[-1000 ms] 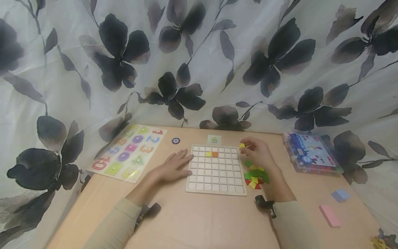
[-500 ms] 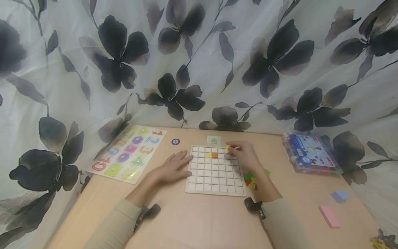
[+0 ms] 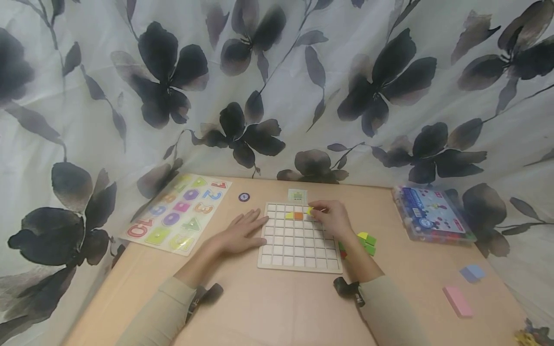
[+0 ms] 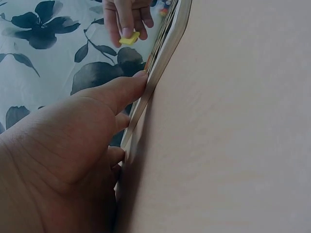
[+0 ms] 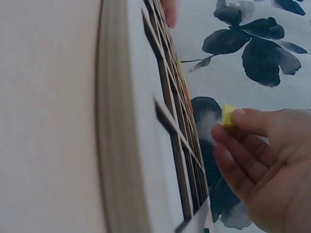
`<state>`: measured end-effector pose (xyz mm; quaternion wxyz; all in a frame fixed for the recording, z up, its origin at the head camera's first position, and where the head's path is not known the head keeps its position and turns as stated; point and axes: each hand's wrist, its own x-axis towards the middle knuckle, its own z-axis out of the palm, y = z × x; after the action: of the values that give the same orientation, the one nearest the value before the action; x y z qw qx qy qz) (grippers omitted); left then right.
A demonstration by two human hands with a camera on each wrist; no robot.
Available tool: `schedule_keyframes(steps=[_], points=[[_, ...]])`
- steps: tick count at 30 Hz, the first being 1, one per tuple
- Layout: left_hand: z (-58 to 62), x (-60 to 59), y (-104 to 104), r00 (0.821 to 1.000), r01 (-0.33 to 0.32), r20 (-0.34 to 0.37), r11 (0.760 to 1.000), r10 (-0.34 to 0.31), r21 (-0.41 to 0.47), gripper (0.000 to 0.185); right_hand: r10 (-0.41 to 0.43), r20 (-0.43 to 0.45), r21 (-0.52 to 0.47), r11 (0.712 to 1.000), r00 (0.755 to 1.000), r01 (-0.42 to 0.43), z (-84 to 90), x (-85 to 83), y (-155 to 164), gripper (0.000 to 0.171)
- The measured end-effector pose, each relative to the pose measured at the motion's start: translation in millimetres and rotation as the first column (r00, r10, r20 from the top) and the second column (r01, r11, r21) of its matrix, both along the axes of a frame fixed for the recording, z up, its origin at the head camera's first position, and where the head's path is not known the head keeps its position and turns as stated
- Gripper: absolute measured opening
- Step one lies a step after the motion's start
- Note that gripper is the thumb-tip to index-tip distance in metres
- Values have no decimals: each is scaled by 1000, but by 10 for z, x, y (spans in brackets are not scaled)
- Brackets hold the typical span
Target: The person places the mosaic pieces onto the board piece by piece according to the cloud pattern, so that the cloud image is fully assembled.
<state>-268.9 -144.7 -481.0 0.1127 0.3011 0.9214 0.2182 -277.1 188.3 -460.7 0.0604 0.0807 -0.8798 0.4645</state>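
A pale wooden grid board (image 3: 298, 250) lies flat in the middle of the table, with a yellow piece (image 3: 289, 215) and an orange piece (image 3: 298, 215) set in its second row. My right hand (image 3: 326, 215) hovers over the board's far part and pinches a small yellow piece (image 3: 309, 210), also seen as the yellow piece (image 5: 228, 115) and the yellow piece (image 4: 129, 38). My left hand (image 3: 242, 230) lies flat with straight fingers touching the board's left edge (image 4: 155, 68). A heap of green, yellow and red pieces (image 3: 365, 241) sits right of the board.
A number-and-shape puzzle board (image 3: 179, 211) lies at the left. A small round blue token (image 3: 244, 196) and a small green card (image 3: 297, 195) sit behind the grid. A clear plastic box (image 3: 430, 214) stands at the right; pink (image 3: 458, 300) and blue blocks (image 3: 472, 272) lie front right. Flowered cloth surrounds the table.
My right hand has carried the yellow piece leftward, from beside the board's far right corner to over its far rows next to the orange piece. The left hand has stayed put.
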Motion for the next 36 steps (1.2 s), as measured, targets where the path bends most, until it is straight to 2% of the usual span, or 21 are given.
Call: schedule_keyframes(steps=[9,20,28,36], points=[[-30,-21,-10,1000,4,-17,1000,-4,-3,78,14,21,6,1000,1000,-15,-183,-58,-20,22],[-36,-27,9,1000,12,-9,1000,-12,-9,80,21,1,21,1000,1000,-21,-241,-74,-34,22],[-26,-21,7,1000,9,-7,1000,-9,-9,80,51,-15,97,994,999,-50,-246,-89,-46,25],[-47,-31,-20,1000,2,-2,1000,-2,-6,80,110,-14,212,972,994,-105,-236,-85,-65,32]])
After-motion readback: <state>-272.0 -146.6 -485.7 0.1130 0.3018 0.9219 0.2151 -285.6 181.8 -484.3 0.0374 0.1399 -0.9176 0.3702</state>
